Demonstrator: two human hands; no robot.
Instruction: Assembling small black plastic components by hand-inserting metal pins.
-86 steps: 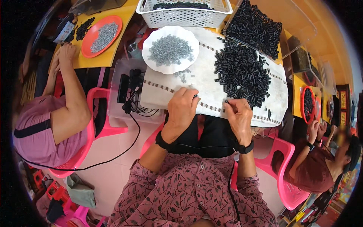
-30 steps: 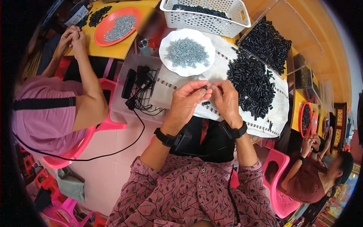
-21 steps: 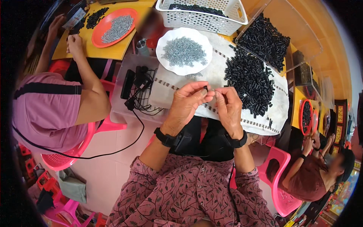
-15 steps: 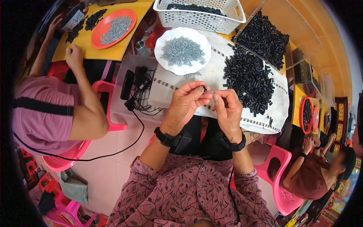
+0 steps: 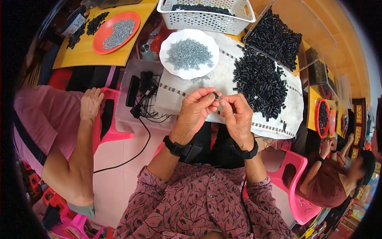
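Observation:
Over the near edge of the cloth, my left hand pinches a small black tube between thumb and forefinger. My right hand is closed at the tube's near end, its thumb and forefinger pinching a tiny silver pin that the fingertips mostly hide. The fingertips of both hands nearly touch. Beyond them, a scalloped white plate bears a heap of small silver metal pins. To the right of the plate, a large pile of black tubes lies on the white cloth.
A white perforated basket and a clear bin of black tubes stand at the back. Left of the cloth, a clear tub holds cables and adapters. Co-workers sit on both sides; an orange plate is on the left table.
My right fingertips have moved left, bringing the pin up against the black tube. The co-worker on the left has drawn an arm back from the table to a pink chair.

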